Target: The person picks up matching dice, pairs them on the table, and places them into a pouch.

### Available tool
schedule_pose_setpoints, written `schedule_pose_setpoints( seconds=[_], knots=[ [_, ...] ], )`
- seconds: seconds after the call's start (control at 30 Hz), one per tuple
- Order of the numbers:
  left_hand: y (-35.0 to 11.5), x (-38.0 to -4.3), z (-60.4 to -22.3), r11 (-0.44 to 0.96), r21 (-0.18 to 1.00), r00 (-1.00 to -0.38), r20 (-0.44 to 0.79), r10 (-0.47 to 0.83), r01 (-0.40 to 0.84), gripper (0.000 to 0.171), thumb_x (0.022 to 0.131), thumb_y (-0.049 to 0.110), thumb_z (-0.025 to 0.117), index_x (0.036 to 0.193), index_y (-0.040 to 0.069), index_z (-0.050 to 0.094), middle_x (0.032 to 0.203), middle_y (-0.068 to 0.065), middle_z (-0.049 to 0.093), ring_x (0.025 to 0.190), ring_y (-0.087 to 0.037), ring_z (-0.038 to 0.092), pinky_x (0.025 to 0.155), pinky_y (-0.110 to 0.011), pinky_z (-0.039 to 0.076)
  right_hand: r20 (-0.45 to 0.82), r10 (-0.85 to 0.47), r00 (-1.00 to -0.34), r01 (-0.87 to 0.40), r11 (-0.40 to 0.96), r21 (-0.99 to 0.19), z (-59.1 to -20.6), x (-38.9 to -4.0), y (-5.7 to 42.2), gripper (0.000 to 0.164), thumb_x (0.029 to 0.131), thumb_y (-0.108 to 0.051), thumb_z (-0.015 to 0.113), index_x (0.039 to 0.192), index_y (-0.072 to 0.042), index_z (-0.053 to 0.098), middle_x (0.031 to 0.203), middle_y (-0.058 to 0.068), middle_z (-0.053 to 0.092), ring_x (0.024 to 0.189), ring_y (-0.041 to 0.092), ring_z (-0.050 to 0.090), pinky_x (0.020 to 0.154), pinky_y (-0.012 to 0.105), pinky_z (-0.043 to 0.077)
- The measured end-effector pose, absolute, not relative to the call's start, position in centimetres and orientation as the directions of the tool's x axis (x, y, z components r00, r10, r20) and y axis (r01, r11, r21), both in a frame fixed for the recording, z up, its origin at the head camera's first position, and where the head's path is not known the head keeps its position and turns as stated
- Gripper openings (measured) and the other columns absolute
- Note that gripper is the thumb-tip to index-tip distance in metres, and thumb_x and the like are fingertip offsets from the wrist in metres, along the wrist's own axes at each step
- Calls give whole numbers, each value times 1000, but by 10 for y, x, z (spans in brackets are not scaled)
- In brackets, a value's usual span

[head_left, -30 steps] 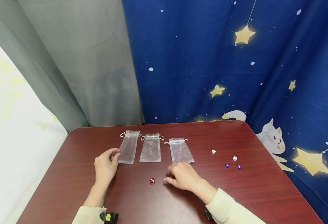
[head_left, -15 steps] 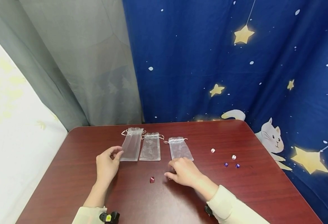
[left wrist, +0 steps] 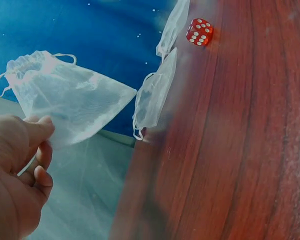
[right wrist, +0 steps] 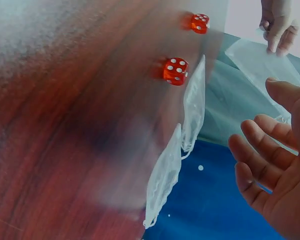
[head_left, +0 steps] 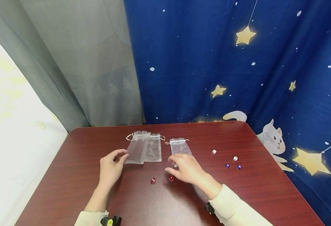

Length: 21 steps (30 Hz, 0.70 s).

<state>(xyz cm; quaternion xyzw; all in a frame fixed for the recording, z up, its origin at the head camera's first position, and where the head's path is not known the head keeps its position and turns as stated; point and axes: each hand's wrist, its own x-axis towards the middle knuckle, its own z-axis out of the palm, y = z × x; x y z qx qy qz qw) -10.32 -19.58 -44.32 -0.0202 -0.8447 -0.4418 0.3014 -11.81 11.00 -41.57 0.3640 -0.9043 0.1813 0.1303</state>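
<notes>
My left hand pinches the lower left corner of a sheer white drawstring pouch between thumb and fingers. In the left wrist view the pouch is raised off the table, flat and spread out. From the head view it overlaps the left part of a middle pouch. My right hand holds nothing; its fingers are loosely bent and spread apart in the right wrist view. It hovers by a red die and covers the lower part of a third pouch. A second red die sits between the hands.
On the right of the dark red wooden table lie two white dice, one farther back, and two blue dice, the nearer pair's left one included. A blue star-patterned curtain and a grey curtain hang behind the far edge.
My left hand has lifted the left pouch and shifted it rightward over the edge of the middle one. My right hand has risen slightly, uncovering the second red die under its fingers.
</notes>
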Motion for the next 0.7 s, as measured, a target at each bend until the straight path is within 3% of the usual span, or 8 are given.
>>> schedule_pose_setpoints(
  seconds=[0.2, 0.43, 0.7],
  knots=[
    [-190, -101, -440, 559, 759, -823, 524, -221, 333, 13, 82, 1, 83, 88, 11, 77, 74, 2, 71, 57, -8, 52, 52, -12, 39, 391, -585, -711, -693, 679, -243, -411, -122, 110, 30, 87, -39, 78, 103, -15, 70, 82, -2, 67, 71, 8, 59, 63, 31, 52],
    [-185, -98, -437, 476, 832, -865, 438, -246, 285, 13, 82, 2, 83, 88, 12, 78, 71, 2, 68, 58, -9, 49, 51, -15, 38, 419, -573, -704, -697, 671, -253, -411, -124, 110, 30, 87, -37, 79, 105, -14, 70, 82, -2, 66, 71, 8, 58, 63, 30, 52],
    [-175, -95, -433, 374, 881, -886, 394, -245, 288, 13, 81, -4, 81, 87, 6, 77, 74, -7, 70, 58, -8, 48, 52, -16, 38, 459, -544, -702, -700, 647, -303, -405, -127, 109, 32, 87, -36, 79, 108, -13, 69, 84, -3, 66, 75, 14, 64, 67, 32, 54]
  ],
)
